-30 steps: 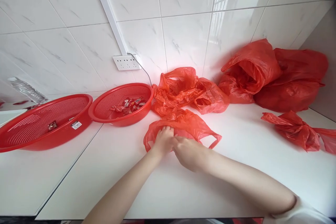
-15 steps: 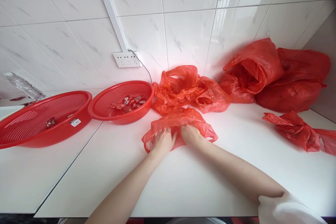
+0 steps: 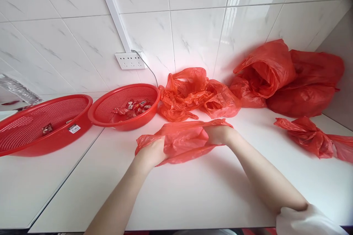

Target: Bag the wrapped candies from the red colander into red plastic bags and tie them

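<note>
A thin red plastic bag [image 3: 186, 141] lies in front of me with its mouth spread wide toward me. My left hand [image 3: 154, 151] reaches into its left side, and the plastic covers the fingers. Inside the right side is my right hand [image 3: 217, 134], its fingers also hidden by the film. Just behind this bag are crumpled red bags [image 3: 190, 95]. To the left stands a round red basket [image 3: 124, 123] with small red wrapped packets [image 3: 135, 108] in it.
A larger red basket [image 3: 55, 139] with a white label is at far left, near a clear plastic bottle [image 3: 20, 90]. Full-looking red bags [image 3: 303, 95] lean at the back right, and a knotted red bag [image 3: 311, 137] lies before them. A socket strip [image 3: 131, 61] is on the tiled wall.
My hands have moved apart inside the bag, the left one leftward and the right one rightward. The bag's mouth has been stretched from bunched to wide.
</note>
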`<state>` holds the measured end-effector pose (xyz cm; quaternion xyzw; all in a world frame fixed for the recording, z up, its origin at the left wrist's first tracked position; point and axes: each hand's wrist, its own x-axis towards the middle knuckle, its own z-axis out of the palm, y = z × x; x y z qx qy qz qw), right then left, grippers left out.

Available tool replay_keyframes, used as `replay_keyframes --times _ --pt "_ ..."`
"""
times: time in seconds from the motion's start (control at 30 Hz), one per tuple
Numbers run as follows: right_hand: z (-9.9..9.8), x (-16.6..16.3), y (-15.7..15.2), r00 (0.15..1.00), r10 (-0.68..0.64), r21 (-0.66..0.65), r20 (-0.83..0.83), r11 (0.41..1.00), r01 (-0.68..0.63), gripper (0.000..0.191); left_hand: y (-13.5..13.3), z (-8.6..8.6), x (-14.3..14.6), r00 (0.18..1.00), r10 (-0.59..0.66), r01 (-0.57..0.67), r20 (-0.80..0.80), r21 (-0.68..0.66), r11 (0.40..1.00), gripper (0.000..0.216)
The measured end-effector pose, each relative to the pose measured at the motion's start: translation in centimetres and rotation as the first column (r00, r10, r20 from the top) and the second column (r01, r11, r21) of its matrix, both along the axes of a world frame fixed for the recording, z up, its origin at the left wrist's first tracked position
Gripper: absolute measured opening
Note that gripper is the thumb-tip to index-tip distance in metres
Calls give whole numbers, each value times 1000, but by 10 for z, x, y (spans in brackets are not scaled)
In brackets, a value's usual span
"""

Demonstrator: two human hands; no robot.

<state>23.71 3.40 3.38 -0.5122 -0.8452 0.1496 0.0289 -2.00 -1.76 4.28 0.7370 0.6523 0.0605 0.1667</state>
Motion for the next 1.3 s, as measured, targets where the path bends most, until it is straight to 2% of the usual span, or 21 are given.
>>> replay_keyframes --times 0.07,0.13,0.23,0.3,0.37,0.43,0.53,0.63,0.7,0.8,0.93,1.0,1.07,1.1,1.17,1.23,1.3 --pt "17 -1 -8 989 130 -188 73 975 -114 31 -8 13 -5 999 -3 -2 -44 -130 992 26" --pt "32 -5 -15 968 249 -291 -21 925 -244 29 -16 26 -5 997 -53 42 -57 -181 983 28" --pt "44 -16 -23 869 339 -164 -360 894 -417 25 -24 38 2 974 -224 225 20 -140 964 23" --pt "42 -22 -24 781 414 -31 -468 876 -482 24 -26 38 7 946 -324 324 13 -44 945 20" --pt "31 -26 -21 765 481 48 -428 858 -512 36 -23 30 8 929 -368 369 -44 28 929 28" --pt "15 -29 -15 811 504 37 -297 855 -518 61 -15 14 2 915 -399 402 -58 51 914 53" --pt "-14 -27 -3 900 426 -95 -87 896 -434 96 1 -18 -15 901 -432 432 28 -6 902 89" --pt "-38 -19 6 935 354 -243 -30 905 -351 113 15 -45 -32 891 -432 448 138 -131 884 90" --pt "-48 -12 8 943 329 -300 -53 895 -329 118 21 -57 -38 877 -435 466 203 -148 872 86" --pt "-55 -5 9 951 294 -333 -92 891 -308 119 25 -64 -42 859 -436 481 268 -134 866 85" --pt "-46 -2 7 953 280 -322 -117 897 -303 112 29 -56 -46 835 -375 468 402 -162 869 88" --pt "-36 -5 2 944 291 -221 -155 921 -320 92 30 -47 -48 795 -273 425 541 -177 887 81" --pt "-24 -13 -5 921 333 -16 -204 939 -343 57 31 -36 -47 706 -109 339 700 -199 920 64" --pt "-20 -19 -9 897 385 97 -218 923 -372 43 31 -30 -46 645 -15 279 764 -217 935 57" --pt "-17 -33 -16 818 536 257 -210 837 -482 35 32 -19 -40 495 186 134 849 -285 949 55" --pt "-24 -47 -19 718 671 288 -184 736 -613 37 35 -10 -36 273 379 -3 884 -393 920 69" --pt "-39 -56 -18 663 725 231 -185 688 -688 43 42 -5 -35 -11 501 -86 865 -500 862 85"
